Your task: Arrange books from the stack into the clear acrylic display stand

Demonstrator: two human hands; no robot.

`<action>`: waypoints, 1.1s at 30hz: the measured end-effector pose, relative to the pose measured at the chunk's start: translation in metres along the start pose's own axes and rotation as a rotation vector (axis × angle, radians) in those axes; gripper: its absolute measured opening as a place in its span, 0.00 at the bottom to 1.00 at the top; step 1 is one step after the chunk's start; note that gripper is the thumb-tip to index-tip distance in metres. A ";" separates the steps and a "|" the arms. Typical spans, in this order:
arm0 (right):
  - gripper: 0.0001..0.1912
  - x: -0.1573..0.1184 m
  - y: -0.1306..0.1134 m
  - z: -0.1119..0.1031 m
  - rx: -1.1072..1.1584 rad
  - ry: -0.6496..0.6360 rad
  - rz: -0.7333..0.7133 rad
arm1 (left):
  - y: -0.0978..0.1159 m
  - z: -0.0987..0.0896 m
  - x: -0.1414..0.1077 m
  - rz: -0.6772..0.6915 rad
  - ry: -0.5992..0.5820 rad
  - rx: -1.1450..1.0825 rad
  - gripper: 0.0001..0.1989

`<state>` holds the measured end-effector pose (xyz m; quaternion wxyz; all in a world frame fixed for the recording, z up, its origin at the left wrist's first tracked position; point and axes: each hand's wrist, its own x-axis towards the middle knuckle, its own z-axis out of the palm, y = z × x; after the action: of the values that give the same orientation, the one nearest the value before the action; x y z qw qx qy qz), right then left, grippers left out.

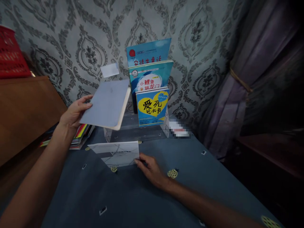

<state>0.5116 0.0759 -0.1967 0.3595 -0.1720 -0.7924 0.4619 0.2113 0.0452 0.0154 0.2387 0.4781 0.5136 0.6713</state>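
Note:
My left hand (75,111) grips a grey-covered notebook (106,103) by its left edge, held tilted above the table. Between the thumb and fingers of my right hand (152,169) is the right edge of a thin white-and-grey booklet (124,155), low over the tabletop. Behind both stands a clear book rack (147,133). Three books show upright in it: a blue one with a yellow heart (152,107) in front, a teal one (163,74) behind that, and a taller blue one (149,47) at the back.
A stack of books (82,136) lies left, beside a brown wooden box-like piece (30,107) carrying a red basket (11,53). Right of the rack is a blurred-out white item (179,129). Patterned wallpaper stands behind the blue tablecloth (133,199); a purple curtain (220,104) hangs right.

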 end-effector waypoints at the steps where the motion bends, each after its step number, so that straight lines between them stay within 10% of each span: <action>1: 0.17 0.000 -0.001 0.000 0.005 -0.001 0.000 | -0.001 0.001 0.000 -0.012 -0.027 -0.020 0.22; 19: 0.17 -0.001 -0.001 -0.003 -0.011 -0.032 0.019 | -0.079 0.042 0.018 0.129 0.079 -0.164 0.18; 33: 0.18 -0.001 0.004 -0.001 -0.030 -0.016 0.041 | -0.093 0.043 0.023 0.182 -0.013 -0.182 0.18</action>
<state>0.5128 0.0783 -0.1999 0.3408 -0.1899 -0.7984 0.4586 0.2233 0.1173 -0.0602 0.2224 0.5034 0.4036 0.7309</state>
